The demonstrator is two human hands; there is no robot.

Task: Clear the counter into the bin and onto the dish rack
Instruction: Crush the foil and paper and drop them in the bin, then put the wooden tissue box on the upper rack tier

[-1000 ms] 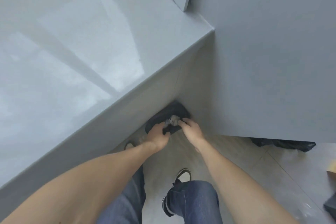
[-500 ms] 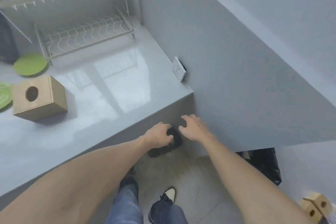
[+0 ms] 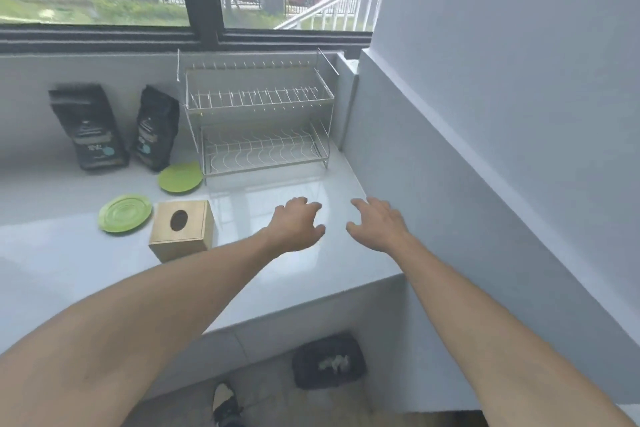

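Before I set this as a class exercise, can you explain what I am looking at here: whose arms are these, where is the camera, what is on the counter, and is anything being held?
There is no machine here. A person wears a camera on the head, so the picture looks forward and down along their bare arms. The left hand and right hand are over the grey counter with fingers relaxed, holding nothing. On the counter stand an empty two-tier wire dish rack, two green plates, a wooden box with an oval hole and two dark bags near the window. On the floor below sits a black bin with something crumpled inside.
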